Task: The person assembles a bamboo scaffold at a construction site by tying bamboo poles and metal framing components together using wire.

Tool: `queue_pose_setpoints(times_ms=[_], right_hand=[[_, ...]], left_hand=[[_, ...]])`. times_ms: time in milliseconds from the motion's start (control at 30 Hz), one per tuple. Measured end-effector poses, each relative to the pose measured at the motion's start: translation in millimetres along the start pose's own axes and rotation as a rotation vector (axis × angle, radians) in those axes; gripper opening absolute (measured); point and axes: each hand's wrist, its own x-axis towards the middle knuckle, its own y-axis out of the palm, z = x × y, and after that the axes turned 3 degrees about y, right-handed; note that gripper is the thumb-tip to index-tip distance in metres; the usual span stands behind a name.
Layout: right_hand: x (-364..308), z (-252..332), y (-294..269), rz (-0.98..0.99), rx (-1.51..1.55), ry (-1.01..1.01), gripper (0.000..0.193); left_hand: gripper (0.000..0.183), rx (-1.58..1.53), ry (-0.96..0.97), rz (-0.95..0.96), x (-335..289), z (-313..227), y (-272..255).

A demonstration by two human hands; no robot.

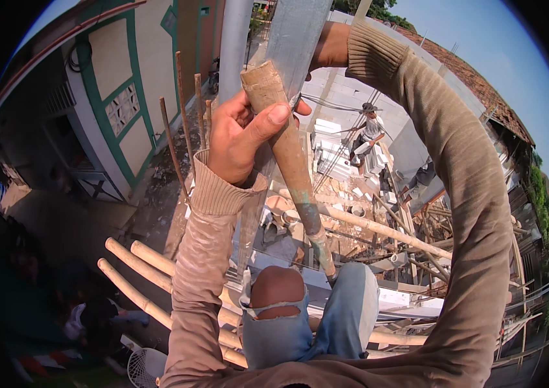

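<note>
My left hand (239, 139) is closed around the upper part of a bamboo pole (294, 168), its thumb across the front and some fingertips showing on the far side. The pole leans from its cut top down toward my knees. Right behind it rises a grey metal post (294, 39). My right hand (331, 46) reaches round the right side of that post. Most of its fingers are hidden behind the metal, so its grip does not show. Thin dark wire (326, 103) sticks out to the right, close by the left hand's fingertips.
My bent knees in torn jeans (345, 310) are below the hands. Several bamboo poles (139, 265) run crosswise around me at height. Below, a worker (370, 129) is beside white blocks (331, 155) amid rubble. A green-trimmed wall (113, 71) stands left.
</note>
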Motion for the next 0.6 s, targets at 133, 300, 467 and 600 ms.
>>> queue_pose_setpoints(times_ms=[133,300,467,600], right_hand=[[4.7,-3.9,11.9,-0.159,-0.01,-0.02,0.042],[-3.9,-8.6,20.8,-0.504,-0.042,-0.089,0.043],[-26.3,-14.9,42.0,-0.94,-0.215,-0.387,0.033],[-82.4,8.4,66.9,-0.331,0.44,-0.136,0.034]], left_hand=[[0.043,-0.017,-0.004,0.026,3.7,1.8,-0.2],[0.048,0.413,0.089,0.073,9.9,-8.0,-11.4],[0.051,0.692,0.186,0.086,14.0,-15.4,-16.8],[0.055,0.891,0.18,0.15,15.2,-21.9,-18.2]])
